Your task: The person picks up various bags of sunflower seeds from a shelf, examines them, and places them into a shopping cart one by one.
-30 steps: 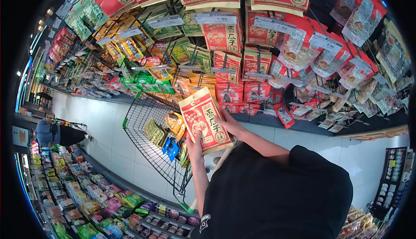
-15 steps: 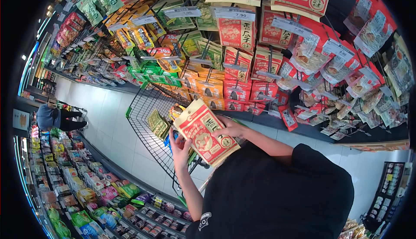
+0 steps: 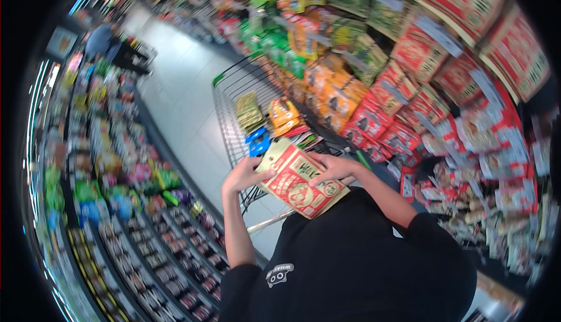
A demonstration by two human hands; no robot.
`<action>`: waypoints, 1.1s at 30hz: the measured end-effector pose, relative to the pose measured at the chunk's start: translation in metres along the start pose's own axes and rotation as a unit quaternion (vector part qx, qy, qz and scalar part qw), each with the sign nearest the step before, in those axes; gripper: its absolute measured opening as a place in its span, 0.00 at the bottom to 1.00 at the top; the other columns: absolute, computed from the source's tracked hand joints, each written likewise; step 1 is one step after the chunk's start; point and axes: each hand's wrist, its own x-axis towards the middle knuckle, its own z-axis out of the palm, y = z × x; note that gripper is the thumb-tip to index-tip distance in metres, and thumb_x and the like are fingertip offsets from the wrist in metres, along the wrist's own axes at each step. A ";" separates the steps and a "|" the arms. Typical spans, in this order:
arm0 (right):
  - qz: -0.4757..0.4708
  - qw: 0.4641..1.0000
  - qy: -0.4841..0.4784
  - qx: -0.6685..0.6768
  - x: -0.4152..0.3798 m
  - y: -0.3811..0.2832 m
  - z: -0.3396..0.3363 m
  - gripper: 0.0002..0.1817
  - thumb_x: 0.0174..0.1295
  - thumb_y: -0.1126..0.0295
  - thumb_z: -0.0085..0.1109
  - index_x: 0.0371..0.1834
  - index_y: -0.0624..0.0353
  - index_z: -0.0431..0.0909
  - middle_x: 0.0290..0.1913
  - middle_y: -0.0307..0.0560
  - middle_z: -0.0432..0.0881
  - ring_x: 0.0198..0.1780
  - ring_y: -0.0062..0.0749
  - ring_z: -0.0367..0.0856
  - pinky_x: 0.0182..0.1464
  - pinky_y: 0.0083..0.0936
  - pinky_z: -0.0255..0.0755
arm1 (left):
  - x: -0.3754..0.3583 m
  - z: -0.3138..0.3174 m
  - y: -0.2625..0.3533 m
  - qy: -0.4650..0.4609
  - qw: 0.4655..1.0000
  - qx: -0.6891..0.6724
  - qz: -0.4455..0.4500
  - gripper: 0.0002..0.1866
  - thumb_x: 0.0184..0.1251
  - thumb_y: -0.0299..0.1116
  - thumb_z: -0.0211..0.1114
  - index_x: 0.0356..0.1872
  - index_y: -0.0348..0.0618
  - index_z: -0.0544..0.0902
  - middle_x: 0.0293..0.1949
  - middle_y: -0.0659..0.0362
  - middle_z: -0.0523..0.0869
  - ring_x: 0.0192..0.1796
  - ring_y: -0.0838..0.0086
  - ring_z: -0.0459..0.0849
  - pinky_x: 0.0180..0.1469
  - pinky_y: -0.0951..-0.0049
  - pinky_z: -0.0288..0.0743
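A red and cream bag of seeds [image 3: 301, 189] is held in front of my chest, tilted, its printed face up. My left hand [image 3: 244, 175] grips its left edge, thumb on the front and fingers mostly hidden behind. On the right side, my right hand [image 3: 334, 169] is closed around the bag's edge, with some fingers out of sight. Just beyond stands a wire shopping cart [image 3: 220, 91]. It holds green packets [image 3: 249, 113], an orange-yellow packet [image 3: 284, 116] and a blue packet [image 3: 258, 142].
Hanging racks on the right carry red bags [image 3: 377, 116], orange bags [image 3: 330, 91] and price tags. Lower shelves [image 3: 169, 246] with snack packs line the left. Pale floor tiles [image 3: 175, 68] run up the aisle, where another person [image 3: 108, 47] stands at the far left.
My view has swung, so the cart and racks appear shifted rightward. My left hand has moved from below the bag's side to a firmer grip on its left edge. The bag stays held.
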 end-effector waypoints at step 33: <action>-0.014 0.880 0.291 -0.375 0.035 0.138 0.008 0.13 0.57 0.60 0.61 0.41 0.54 0.77 0.40 0.41 0.83 0.48 0.41 0.76 0.57 0.37 0.63 | 0.090 0.072 -0.262 0.323 0.709 -0.613 -0.131 0.15 0.70 0.41 0.56 0.55 0.53 0.73 0.45 0.62 0.84 0.43 0.72 0.84 0.35 0.73 0.81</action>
